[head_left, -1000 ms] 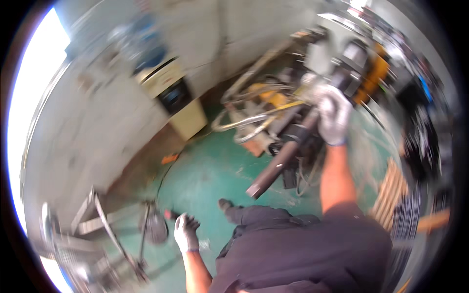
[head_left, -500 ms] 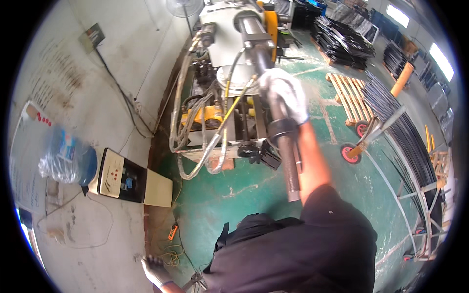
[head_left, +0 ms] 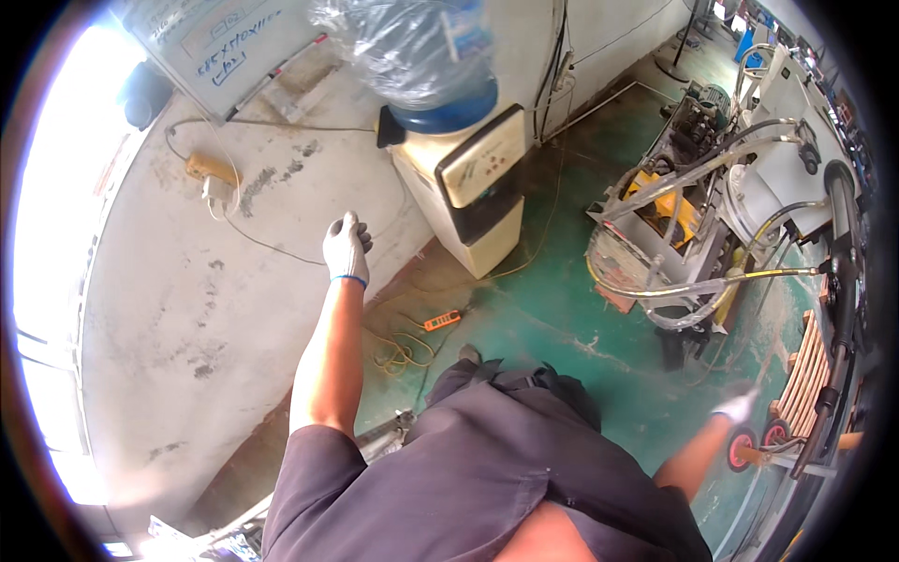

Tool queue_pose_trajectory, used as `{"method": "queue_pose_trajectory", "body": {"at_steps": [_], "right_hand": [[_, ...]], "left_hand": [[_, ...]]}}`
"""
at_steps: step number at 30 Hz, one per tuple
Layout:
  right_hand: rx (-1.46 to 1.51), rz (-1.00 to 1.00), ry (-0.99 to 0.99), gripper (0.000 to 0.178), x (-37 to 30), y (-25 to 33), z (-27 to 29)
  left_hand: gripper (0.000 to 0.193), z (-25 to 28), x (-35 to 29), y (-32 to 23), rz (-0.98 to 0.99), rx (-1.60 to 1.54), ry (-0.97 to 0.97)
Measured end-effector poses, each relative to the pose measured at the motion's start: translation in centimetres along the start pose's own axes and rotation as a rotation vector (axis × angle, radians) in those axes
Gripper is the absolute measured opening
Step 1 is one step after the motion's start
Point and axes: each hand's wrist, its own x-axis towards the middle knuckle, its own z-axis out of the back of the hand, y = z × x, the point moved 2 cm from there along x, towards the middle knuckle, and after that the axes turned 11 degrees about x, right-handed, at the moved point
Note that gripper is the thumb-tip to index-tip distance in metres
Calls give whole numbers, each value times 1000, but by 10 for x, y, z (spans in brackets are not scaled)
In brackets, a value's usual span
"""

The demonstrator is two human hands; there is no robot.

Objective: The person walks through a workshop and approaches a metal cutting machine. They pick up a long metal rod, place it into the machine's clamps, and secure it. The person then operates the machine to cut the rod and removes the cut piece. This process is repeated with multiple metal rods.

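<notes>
My left hand [head_left: 347, 249], in a white glove with a blue cuff, is raised in front of the pale wall, left of the water dispenser [head_left: 468, 183]. Its fingers are curled in, and nothing shows in them. Low on the right, my gloved right hand [head_left: 737, 405] hangs over the green floor, near the wooden pallet [head_left: 803, 375]. Motion smears its fingers, so their pose is unclear. Farther up on the right stands the white machine [head_left: 782, 117] with its hoses [head_left: 693, 286] and a long dark shaft [head_left: 846, 253]; neither hand touches them.
A plastic-covered water bottle [head_left: 412, 56] tops the dispenser. An orange power strip [head_left: 442, 320] and a coiled yellow cable [head_left: 403, 354] lie on the floor ahead of me. A whiteboard [head_left: 225, 51] and a socket block [head_left: 213, 170] are on the wall. A pink-wheeled cart [head_left: 743, 450] stands at right.
My right hand has let go of the machine's shaft and dropped to my right side. My view has swung left toward the dispenser. My left hand has risen in front of the wall.
</notes>
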Motion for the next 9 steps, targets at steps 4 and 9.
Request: {"method": "queue_pose_trajectory", "body": {"at_steps": [4, 9], "right_hand": [[-258, -358, 51, 49, -161, -106, 10], [-508, -331, 169, 47, -275, -147, -7]], "left_hand": [[46, -25, 95, -10, 67, 57, 146], [62, -91, 182, -20, 193, 152, 349]]}}
